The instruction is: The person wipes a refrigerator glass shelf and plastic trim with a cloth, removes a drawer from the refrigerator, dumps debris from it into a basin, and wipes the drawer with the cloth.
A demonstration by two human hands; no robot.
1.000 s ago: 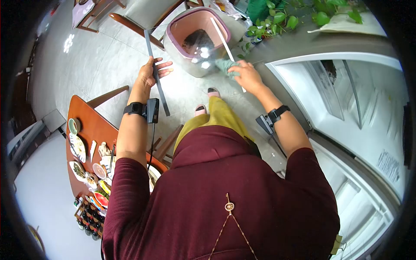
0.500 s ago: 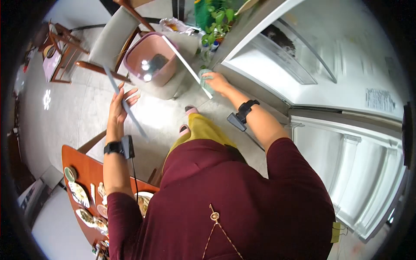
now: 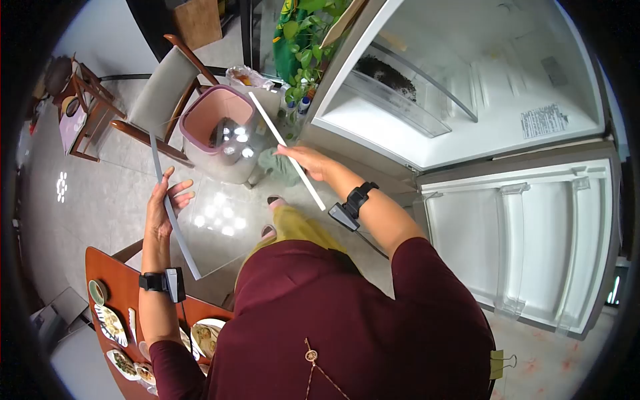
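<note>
A clear glass refrigerator shelf, with a white edge strip (image 3: 265, 120) on its right and a grey edge strip (image 3: 179, 230) on its left, is held out between my hands. My left hand (image 3: 163, 207) grips the grey strip, thumb and fingers on either side of it. At the white strip, my right hand (image 3: 307, 161) has its fingers closed around a crumpled green cloth (image 3: 279, 168), bunched against the edge. How much of the cloth lies under the glass is hard to tell. A pink bin (image 3: 190, 127) with dark contents stands beyond the shelf.
On my right stands a refrigerator with its door (image 3: 467, 233) open and dark matter (image 3: 390, 77) in a compartment. A chair (image 3: 157, 93) and a leafy plant (image 3: 310, 40) are ahead. Dishes of food sit on a wooden table (image 3: 100, 263) at lower left.
My right hand and the cloth have shifted along the white strip from near its close end toward its middle. My left hand still holds the grey strip. The whole view has turned slightly.
</note>
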